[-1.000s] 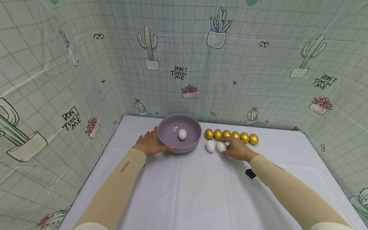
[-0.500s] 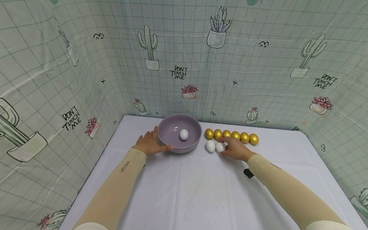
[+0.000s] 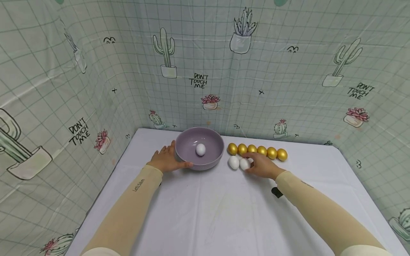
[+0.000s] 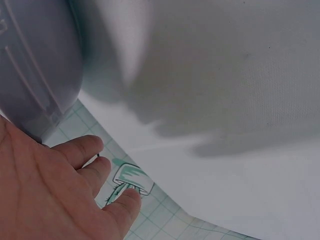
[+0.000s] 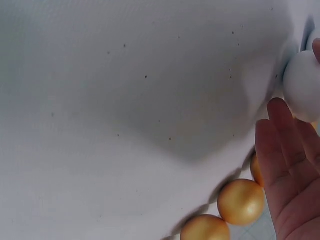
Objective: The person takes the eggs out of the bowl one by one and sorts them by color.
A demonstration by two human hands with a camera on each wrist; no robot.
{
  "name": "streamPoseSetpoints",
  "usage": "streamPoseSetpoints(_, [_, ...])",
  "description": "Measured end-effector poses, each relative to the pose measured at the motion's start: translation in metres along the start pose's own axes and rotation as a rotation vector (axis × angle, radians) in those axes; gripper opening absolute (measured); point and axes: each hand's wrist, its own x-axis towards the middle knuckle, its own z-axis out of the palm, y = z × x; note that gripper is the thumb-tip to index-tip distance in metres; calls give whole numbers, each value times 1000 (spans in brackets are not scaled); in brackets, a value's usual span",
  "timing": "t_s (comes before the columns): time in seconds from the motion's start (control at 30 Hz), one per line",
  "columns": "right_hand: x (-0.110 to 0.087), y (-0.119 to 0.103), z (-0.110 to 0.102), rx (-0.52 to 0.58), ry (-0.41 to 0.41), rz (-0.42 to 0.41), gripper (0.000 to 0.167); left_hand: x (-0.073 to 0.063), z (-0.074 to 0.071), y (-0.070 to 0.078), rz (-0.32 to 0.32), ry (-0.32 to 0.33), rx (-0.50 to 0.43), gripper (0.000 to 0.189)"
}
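A mauve bowl (image 3: 184, 147) holds one white egg (image 3: 200, 149). My left hand (image 3: 166, 160) rests against the bowl's left side, fingers spread and thumb along its near wall. On the table, my right hand (image 3: 263, 166) has its thumb and fingertips on either side of a second white egg (image 3: 245, 164). In the right wrist view this egg (image 5: 302, 85) sits at the fingertips, with the thumb at the frame's edge. Another white egg (image 3: 234, 162) lies just to its left, close beside it. Something white shows behind the held egg, mostly hidden by the fingers.
A row of several gold eggs (image 3: 272, 153) runs behind the right hand, right of the bowl; the hand partly covers some. A patterned cloth wall (image 3: 205, 60) rises behind and beside the white table (image 3: 205, 213).
The egg in the bowl rolls slightly right, then back left. My right hand has shifted a little left with its egg, closer to the neighbouring white egg. The left hand stays put.
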Motion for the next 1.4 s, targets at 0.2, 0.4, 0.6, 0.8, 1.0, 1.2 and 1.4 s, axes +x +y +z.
streamPoseSetpoints(0.2, [-5, -2, -10, 36, -24, 17, 67, -1, -1, 1, -7, -9, 0, 137])
streamPoseSetpoints(0.4, [-4, -7, -27, 18, -15, 5, 65, -1, -1, 1, -6, -2, 5, 137])
streamPoseSetpoints(0.6, [8, -20, -47, -39, 47, -37, 62, 0, 0, 0, -1, 4, -2, 137])
streamPoseSetpoints(0.8, [26, -43, -58, -8, 38, -57, 61, 0, 0, 1, -6, -2, 2, 137])
streamPoseSetpoints(1.0, [45, -74, -61, -44, 25, -90, 61, -1, 0, 1, -9, 0, 0, 137])
streamPoseSetpoints(1.2, [68, -100, -53, -27, 10, -112, 60, 0, 2, -1, -11, 5, 4, 137])
streamPoseSetpoints(1.4, [96, -116, -32, -9, 0, -144, 61, 1, 1, -1, -1, 3, -5, 138])
